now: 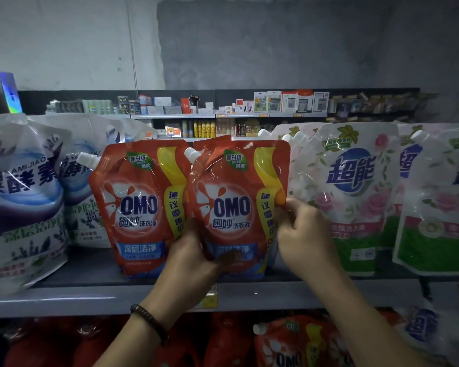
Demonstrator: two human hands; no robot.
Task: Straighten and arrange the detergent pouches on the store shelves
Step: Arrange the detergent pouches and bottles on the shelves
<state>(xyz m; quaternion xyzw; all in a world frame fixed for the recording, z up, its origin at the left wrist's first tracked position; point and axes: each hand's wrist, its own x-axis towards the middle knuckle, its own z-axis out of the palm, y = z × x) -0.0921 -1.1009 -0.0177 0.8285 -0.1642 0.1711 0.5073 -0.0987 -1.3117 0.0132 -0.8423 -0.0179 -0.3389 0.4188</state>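
Two hands grasp the right red pouch [233,197], upright on the shelf [90,292] between the fingers [289,209]: left hand [194,252] curled round its lower edge, right hand [304,234] pinching its side; best nudge it gently level with the left red pouch [138,202], base flat.

The light is dim and cool, leaving the wall [276,43] murky grey and the lower goods [223,345] in deep shadow. White glare streaks run across the glossy right red pouch [239,181], the left red pouch [138,197] and the white pouches [24,181] at the left. The wide lens bows the shelf edge [64,298] and stretches the outer pouches, the far shelves [223,109] look soft and grainy, and the left hand [194,252] and right hand [305,234] are slightly blurred.
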